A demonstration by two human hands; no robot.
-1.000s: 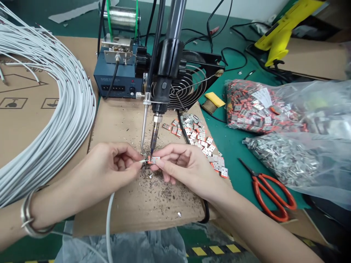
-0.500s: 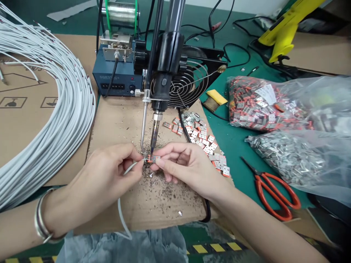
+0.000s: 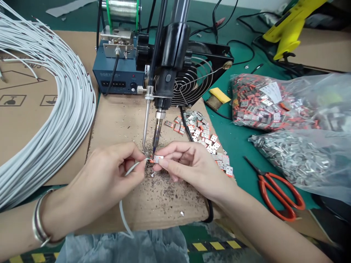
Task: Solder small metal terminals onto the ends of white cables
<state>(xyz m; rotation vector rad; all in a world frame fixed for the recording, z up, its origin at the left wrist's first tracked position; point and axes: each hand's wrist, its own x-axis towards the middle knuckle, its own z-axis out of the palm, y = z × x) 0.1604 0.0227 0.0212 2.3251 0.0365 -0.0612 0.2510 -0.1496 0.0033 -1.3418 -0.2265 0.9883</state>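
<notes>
My left hand (image 3: 113,171) pinches a white cable (image 3: 124,215) close to its stripped end, and the rest of the cable hangs down past the cardboard edge. Between thumb and fingers, my right hand (image 3: 189,164) grips a USB connector (image 3: 157,159) with a metal shell and an orange part. The cable's wire end meets the connector's left side. Right over that joint stands the soldering iron (image 3: 157,135), its dark tip at or just above the connector. The bent solder feed tube (image 3: 145,128) ends beside the tip.
Loose USB connectors (image 3: 205,137) lie behind my right hand. A big coil of white cables (image 3: 74,98) fills the left. At the back stand a blue solder feeder (image 3: 120,76) and a fan (image 3: 186,80). Orange-handled scissors (image 3: 279,193) and bags of connectors (image 3: 257,102) lie right.
The view has shifted slightly, so most things sit a little to the right. Both hands keep their grip on the cable and connector under the iron.
</notes>
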